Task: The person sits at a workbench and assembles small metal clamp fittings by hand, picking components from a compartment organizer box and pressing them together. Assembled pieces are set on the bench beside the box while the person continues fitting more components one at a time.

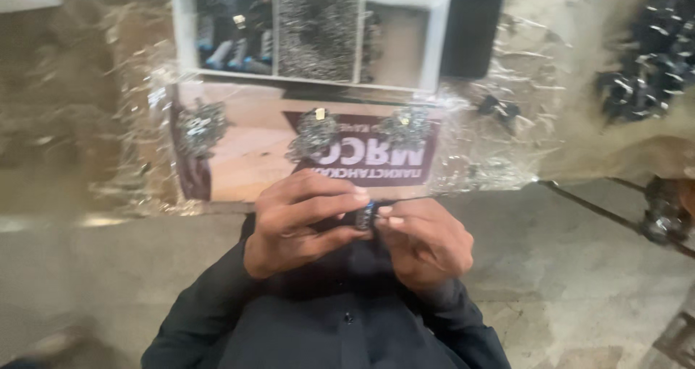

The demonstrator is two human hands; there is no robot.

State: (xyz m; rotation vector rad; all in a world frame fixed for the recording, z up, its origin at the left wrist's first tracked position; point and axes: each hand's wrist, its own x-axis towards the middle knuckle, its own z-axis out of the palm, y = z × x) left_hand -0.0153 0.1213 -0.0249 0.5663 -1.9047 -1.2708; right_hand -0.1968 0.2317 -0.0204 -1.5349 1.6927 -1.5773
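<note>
Small dark part (365,215), below sorting tray (434,43) and metal heaps (313,134), pinched between curled left hand (300,221) and right hand (423,239).

Item one: flat rectangular printed cardboard sheet (246,148), tan-pink with a dark maroon banner carrying pale lettering, lying on the floor just beyond the hands, under crinkled clear plastic film (499,145); three small piles of metal pieces rest on it. Item two: white rectangular compartmented tray (311,29), at the sheet's far edge, its divisions holding dark and silvery small parts. Item three: black rectangular panel (474,25), just beside the tray; detail blurred.
</note>
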